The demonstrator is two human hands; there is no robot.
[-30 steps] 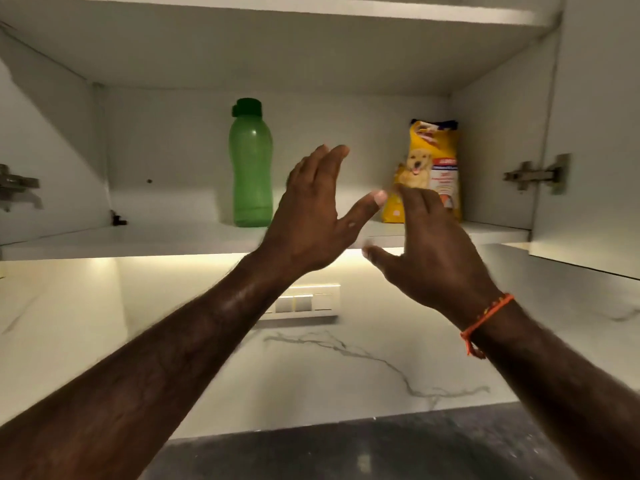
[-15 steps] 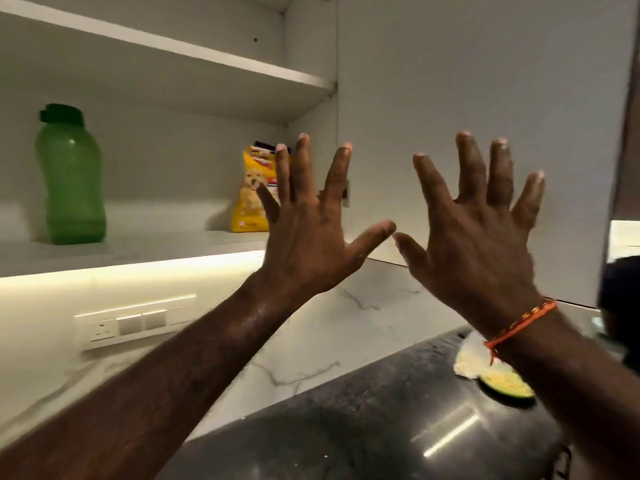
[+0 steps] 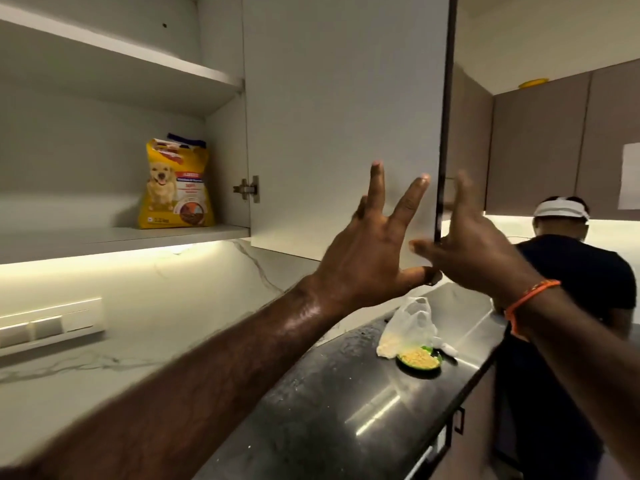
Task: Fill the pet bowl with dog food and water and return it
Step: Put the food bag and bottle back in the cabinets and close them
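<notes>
Yellow food bag [image 3: 176, 184] stands upright in the cupboard, far left of the door [image 3: 343, 126], nearer the open, empty left hand [image 3: 372, 251]; the right hand [image 3: 474, 244] touches the door's edge, open.

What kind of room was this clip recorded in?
Most likely a home kitchen: an open wall cabinet with a dog food bag on its shelf, a dark countertop against a marble-look backsplash, and more wall cabinets beyond.
</notes>
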